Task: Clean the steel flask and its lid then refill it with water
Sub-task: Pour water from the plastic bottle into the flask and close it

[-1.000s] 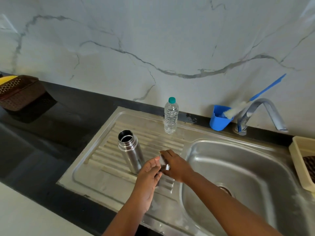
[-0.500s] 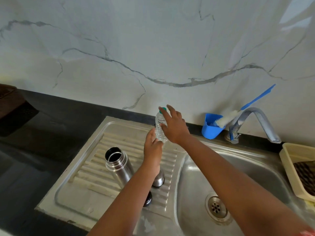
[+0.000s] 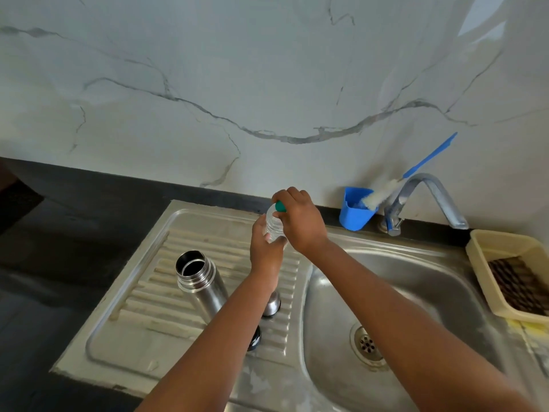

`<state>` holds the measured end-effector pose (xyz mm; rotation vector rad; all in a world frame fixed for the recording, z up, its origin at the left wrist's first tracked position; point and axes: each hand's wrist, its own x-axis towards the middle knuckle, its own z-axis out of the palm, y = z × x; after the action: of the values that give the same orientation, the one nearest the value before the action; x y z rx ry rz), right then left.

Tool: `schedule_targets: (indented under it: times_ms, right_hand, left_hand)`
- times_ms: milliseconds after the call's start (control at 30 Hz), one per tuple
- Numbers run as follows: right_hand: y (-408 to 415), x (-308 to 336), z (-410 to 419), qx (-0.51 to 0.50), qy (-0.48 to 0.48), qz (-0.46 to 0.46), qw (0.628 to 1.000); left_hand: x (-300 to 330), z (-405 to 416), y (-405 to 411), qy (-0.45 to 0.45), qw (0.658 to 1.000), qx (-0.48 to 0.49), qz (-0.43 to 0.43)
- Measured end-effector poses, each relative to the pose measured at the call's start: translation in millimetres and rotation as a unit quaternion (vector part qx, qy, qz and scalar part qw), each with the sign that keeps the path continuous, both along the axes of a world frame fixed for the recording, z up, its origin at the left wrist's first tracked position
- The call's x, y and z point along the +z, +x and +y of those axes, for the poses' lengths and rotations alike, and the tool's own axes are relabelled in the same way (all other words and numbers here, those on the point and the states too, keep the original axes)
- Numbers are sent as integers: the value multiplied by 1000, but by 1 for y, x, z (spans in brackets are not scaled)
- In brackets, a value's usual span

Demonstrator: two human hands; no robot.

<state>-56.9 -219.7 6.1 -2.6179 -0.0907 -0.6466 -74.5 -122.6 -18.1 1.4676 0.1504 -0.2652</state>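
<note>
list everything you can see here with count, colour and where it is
steel flask: 1, silver, open, upright on drainboard
flask lid: 1, silver, on drainboard beside flask
water bottle: 1, clear, green cap, held above drainboard
sink: 1, steel, basin right
tap: 1, chrome, behind basin
cup: 1, blue, by tap
bottle brush: 1, blue handle, in cup
tray: 1, cream, far right
counter: 1, black
left hand: grips bottle body
right hand: on bottle cap
</note>
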Motion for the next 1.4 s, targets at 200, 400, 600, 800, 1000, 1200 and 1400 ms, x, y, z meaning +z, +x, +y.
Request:
schedule_targets:
  times_ms: [200, 400, 600, 800, 1000, 1200, 1400]
  right_hand:
    - [-66, 26, 6, 2, 71, -20, 997]
    - [-143, 31, 32, 34, 96, 67, 993]
    - [-193, 22, 64, 26, 148, 79, 985]
    - [-211, 16, 87, 23, 161, 82, 983]
    - [-218, 25, 94, -42, 84, 115, 989]
    - [-220, 25, 108, -45, -38, 74, 996]
    - [-221, 41, 84, 101, -62, 156, 981]
  left_hand:
    - [16, 18, -53, 39, 994, -71, -68]
    - [11, 53, -111, 84, 979, -162, -88]
    - [-1, 89, -136, 98, 960, -229, -130]
    - [-16, 106, -142, 145, 944, -235, -180]
    - [-15, 115, -149, 159, 930, -240, -227]
    - [-13, 114, -149, 163, 927, -246, -232]
    - [-13, 116, -152, 170, 927, -254, -219]
